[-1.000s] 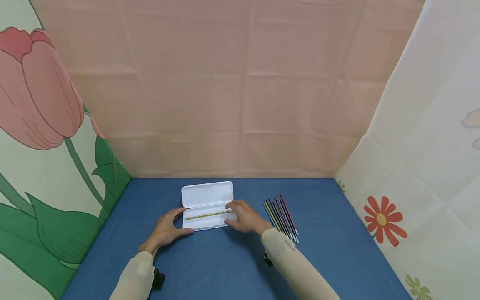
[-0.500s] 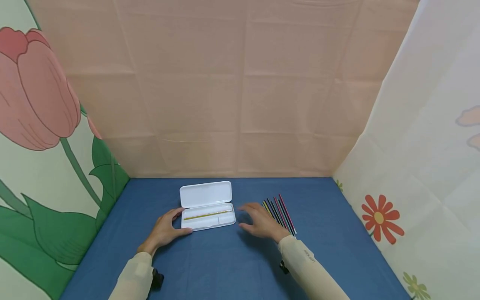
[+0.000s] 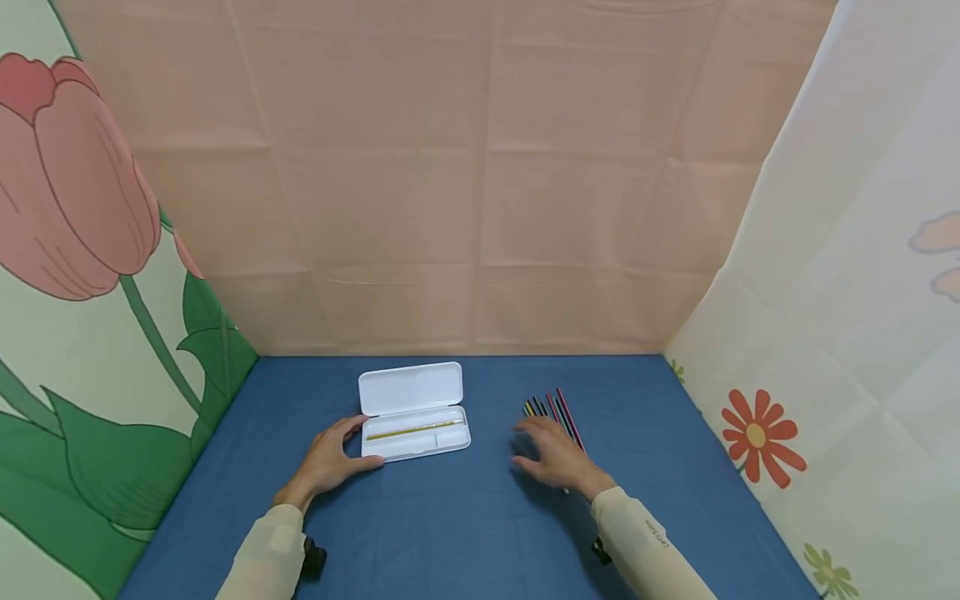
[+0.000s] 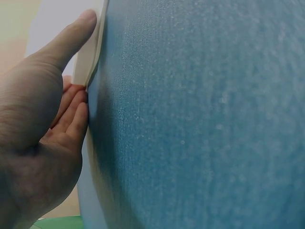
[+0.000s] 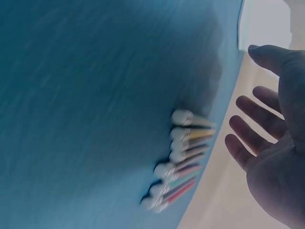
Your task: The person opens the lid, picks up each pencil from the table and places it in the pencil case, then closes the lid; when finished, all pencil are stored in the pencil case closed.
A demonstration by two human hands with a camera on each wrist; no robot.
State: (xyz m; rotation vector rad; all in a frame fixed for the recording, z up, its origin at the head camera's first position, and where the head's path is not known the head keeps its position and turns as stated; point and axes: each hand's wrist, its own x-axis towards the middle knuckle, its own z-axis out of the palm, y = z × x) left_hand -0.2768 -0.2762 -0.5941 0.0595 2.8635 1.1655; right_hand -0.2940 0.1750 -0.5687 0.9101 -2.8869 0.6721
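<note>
Head view: the fingers of the right hand (image 3: 558, 454) are spread and hold nothing, over the white-capped pencils (image 5: 165, 170), which lie side by side on the blue table (image 3: 442, 517). The thumb and fingers of the left hand (image 3: 327, 457) grip the left end of the white case (image 3: 382, 449). Its lid (image 3: 411, 389) is open on the far side; a yellow pencil (image 3: 415, 430) lies lengthwise inside. Behind the table hangs a creased tan backdrop (image 3: 420, 200).

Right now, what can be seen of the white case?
The white case is a shallow, round-cornered box, seemingly plastic or coated tin. Its lid is open on the far side; the base lies on the blue cloth, one slim yellow stick lengthwise inside. A faint ridge shows toward the base's right. The left hand grips its left end.
</note>
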